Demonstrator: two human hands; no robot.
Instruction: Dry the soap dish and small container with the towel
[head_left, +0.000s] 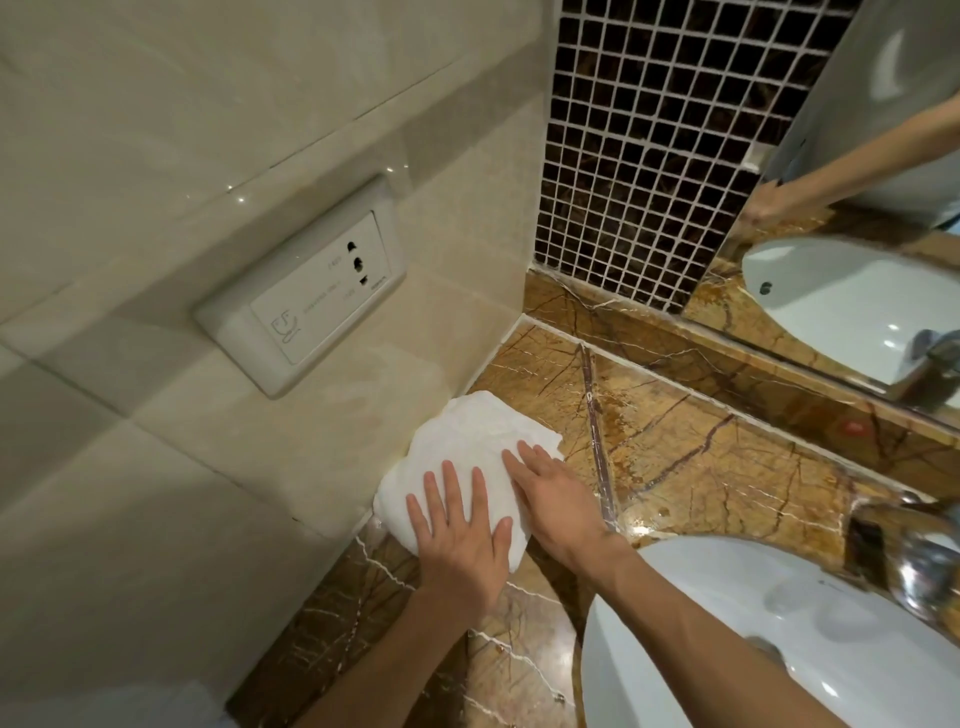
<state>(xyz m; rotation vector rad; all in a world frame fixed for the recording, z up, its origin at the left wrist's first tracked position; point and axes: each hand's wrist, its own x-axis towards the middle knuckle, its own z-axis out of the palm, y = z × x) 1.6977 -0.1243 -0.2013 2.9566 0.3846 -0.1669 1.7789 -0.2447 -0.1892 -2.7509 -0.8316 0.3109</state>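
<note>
A white towel (467, 447) lies bunched on the brown marble counter (701, 457), pushed against the beige tiled wall. My left hand (462, 540) rests flat on the towel's near part with fingers spread. My right hand (553, 493) lies flat on the towel's right side, fingers stretched toward its middle. Neither hand grips the cloth. No soap dish or small container shows; whether anything sits under the towel cannot be told.
A white basin (779, 639) fills the lower right, with a chrome tap (914, 551) at its far edge. A wall socket plate (306, 296) sits above the towel. A mirror (857, 234) and dark mosaic tiles (639, 145) back the counter.
</note>
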